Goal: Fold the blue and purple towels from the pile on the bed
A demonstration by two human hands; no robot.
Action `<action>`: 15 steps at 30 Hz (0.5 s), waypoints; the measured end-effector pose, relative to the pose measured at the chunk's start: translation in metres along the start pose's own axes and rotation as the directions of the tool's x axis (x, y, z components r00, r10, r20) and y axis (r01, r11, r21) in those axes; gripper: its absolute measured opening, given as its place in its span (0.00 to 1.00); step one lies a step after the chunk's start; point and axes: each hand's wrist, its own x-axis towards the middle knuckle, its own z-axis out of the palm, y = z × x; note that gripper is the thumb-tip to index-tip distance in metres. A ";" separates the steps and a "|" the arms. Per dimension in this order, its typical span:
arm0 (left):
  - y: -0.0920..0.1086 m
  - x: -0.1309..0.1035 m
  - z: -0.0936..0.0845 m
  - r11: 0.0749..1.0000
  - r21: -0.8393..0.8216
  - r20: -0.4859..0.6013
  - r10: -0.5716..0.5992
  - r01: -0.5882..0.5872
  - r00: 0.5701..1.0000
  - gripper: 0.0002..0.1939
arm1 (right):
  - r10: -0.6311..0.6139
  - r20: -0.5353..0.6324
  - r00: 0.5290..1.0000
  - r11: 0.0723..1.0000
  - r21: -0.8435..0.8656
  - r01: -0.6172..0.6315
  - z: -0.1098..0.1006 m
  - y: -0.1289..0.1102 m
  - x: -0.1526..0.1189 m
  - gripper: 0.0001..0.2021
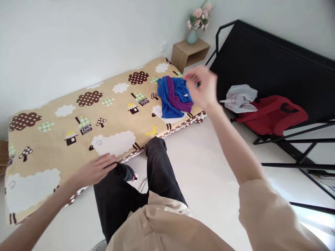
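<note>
My left hand [94,169] lies flat with fingers spread on the near edge of a low bed [78,136] covered by a tan sheet printed with sheep, trees and houses. My right hand [202,87] is raised and blurred, fingers apart, holding nothing that I can see. It hovers just right of a crumpled pile of blue and purple clothes [174,96] at the bed's far end. My legs in black trousers [154,167] stand against the bed's edge.
A wooden bedside stand [190,52] with a vase of pink flowers [196,21] sits at the wall. To the right a black metal rack [274,62] holds a red backpack [272,115] and a white bag [240,97]. White floor lies between bed and rack.
</note>
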 end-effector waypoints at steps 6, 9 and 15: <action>-0.030 -0.048 0.109 0.991 -0.123 0.068 -0.040 0.048 0.997 0.24 | 0.478 0.456 0.751 0.878 -0.234 -0.417 0.157 0.091 -0.039 0.17; -0.037 -0.071 0.122 0.969 -0.161 0.049 -0.184 0.190 0.982 0.25 | 0.719 0.498 0.485 0.692 -0.450 -0.564 0.214 0.129 -0.065 0.21; -0.044 -0.090 0.128 0.949 -0.182 0.004 -0.263 0.259 0.965 0.26 | 0.920 0.317 0.228 0.378 -0.571 -0.729 0.271 0.182 -0.100 0.26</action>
